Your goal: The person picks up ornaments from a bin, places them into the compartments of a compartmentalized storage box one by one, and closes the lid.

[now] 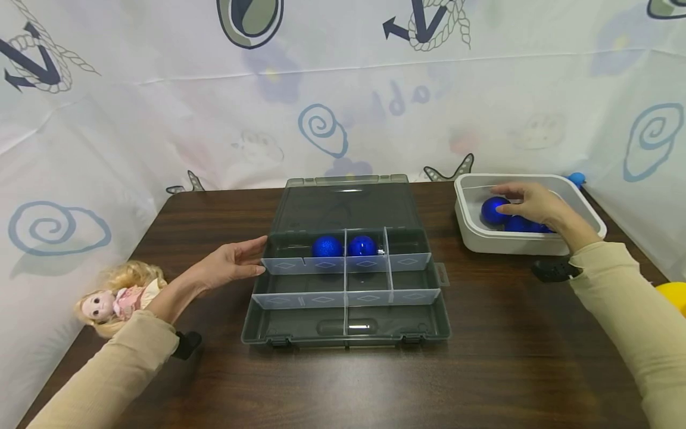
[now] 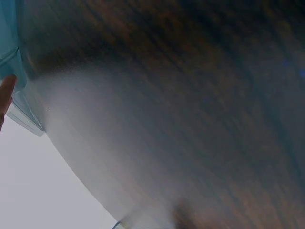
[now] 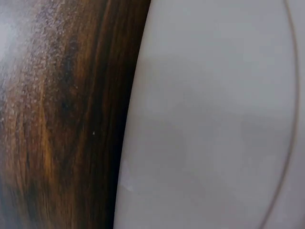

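A smoky translucent compartment box (image 1: 300, 328) lies on the table with its lid (image 1: 348, 205) folded back. In its back row sit a glittery blue bauble (image 1: 327, 246) and a shiny blue bauble (image 1: 362, 245) with a silver cap, a divider between them. My left hand (image 1: 233, 262) is at the box's left side, fingers extended; a fingertip (image 2: 6, 90) shows in the left wrist view. Over the white bin (image 1: 514, 243) my right hand (image 1: 530, 205) reaches in, thumb and fingers spread at a blue bauble (image 1: 492, 212). More blue baubles (image 1: 517, 224) lie there, partly hidden.
A blond doll (image 1: 128, 301) in pink lies at the table's left edge, beside my left forearm. Behind the bin is a small blue object (image 1: 576, 179); a yellow object (image 1: 674, 295) shows at the far right. A patterned white cloth (image 1: 343, 89) hangs behind the table.
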Tool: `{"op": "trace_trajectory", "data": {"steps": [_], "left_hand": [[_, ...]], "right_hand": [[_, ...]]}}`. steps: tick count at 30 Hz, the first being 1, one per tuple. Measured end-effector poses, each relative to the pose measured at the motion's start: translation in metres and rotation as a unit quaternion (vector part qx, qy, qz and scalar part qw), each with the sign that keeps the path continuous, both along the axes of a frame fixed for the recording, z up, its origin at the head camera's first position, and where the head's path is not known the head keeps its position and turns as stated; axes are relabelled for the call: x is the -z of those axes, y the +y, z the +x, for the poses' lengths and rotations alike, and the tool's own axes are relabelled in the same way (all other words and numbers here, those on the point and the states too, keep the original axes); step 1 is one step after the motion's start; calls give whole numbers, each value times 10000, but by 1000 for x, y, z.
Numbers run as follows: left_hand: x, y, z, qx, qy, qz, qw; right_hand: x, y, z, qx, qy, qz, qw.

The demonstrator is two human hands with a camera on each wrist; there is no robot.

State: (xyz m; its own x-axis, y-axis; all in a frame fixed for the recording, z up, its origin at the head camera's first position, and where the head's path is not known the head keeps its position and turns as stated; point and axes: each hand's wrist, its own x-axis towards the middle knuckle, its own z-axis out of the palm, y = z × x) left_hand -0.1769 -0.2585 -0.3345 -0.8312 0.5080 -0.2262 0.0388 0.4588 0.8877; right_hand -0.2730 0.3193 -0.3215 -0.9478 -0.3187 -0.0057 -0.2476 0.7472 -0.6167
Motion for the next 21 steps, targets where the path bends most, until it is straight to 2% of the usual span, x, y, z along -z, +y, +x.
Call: {"op": "trace_trajectory", "data": {"steps": [7, 14, 21], "left_hand": [[1, 0, -1, -40, -52, 35, 10000], [3, -1, 0, -36, -55, 44, 10000], [3, 0, 0, -21, -29, 97, 9999]], "right_hand": [[4, 0, -5, -231, -73, 250, 9994], [4, -5, -7, -382, 27, 782, 9962], [4, -7, -2, -133, -146, 571, 9982]]}}
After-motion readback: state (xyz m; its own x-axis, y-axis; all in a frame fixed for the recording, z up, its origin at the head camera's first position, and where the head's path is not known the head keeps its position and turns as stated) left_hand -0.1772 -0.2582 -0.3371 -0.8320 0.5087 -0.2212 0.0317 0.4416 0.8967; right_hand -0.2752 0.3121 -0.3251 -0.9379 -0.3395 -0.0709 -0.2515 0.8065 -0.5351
